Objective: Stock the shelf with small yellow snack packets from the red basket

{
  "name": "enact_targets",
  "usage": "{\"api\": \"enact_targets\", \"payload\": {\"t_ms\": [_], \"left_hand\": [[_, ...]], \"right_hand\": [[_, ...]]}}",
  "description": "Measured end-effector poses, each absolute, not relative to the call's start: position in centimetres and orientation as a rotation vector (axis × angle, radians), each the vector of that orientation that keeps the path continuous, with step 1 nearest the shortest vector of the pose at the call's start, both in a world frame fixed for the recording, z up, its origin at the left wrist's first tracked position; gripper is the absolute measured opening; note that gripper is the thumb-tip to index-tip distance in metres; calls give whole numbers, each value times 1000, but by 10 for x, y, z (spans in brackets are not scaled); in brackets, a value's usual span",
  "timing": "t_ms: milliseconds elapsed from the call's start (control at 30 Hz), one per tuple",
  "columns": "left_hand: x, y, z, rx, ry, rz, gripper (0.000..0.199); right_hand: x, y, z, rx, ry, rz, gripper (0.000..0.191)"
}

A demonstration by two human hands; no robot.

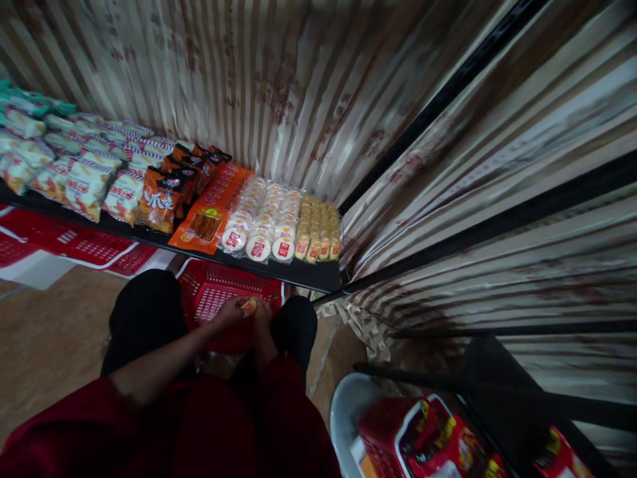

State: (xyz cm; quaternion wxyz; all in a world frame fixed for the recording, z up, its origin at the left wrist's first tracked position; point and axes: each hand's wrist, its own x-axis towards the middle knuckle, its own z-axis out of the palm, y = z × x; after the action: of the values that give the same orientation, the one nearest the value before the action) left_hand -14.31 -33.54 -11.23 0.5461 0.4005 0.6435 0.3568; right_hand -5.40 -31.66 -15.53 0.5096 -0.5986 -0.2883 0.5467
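My left hand [230, 311] and my right hand [262, 313] meet between my knees, fingers closed on a small orange-and-white packet [249, 306]. What is inside the packet is too small to make out. Directly below them sits a red plastic basket [202, 275] with slotted walls. Just beyond, a black shelf [306, 271] carries round white wrapped snacks [258, 247], yellow wrapped snacks [313, 247] and a flat orange bag [205, 224] with a picture of brown sticks.
White snack bags [87, 186] and black-and-orange bags [158, 199] fill the shelf's left side. More red baskets [119, 257] stand under it. Striped curtain [298, 86] and black bars [442, 93] rise behind. At lower right is a pale tub [346, 398] with a red basket [383, 431].
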Motion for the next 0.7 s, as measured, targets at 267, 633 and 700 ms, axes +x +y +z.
{"api": "enact_targets", "payload": {"t_ms": [267,633,700], "left_hand": [[-144,-342,-104,933,1572,850,47],[-130,-351,-90,878,1597,829,36],[-127,-351,-89,883,1594,832,35]], "right_hand": [[-54,-309,-145,-1430,-495,1455,30],[-46,-307,-136,-1370,-479,1472,33],[-45,-306,-134,-1376,-497,1467,35]]}}
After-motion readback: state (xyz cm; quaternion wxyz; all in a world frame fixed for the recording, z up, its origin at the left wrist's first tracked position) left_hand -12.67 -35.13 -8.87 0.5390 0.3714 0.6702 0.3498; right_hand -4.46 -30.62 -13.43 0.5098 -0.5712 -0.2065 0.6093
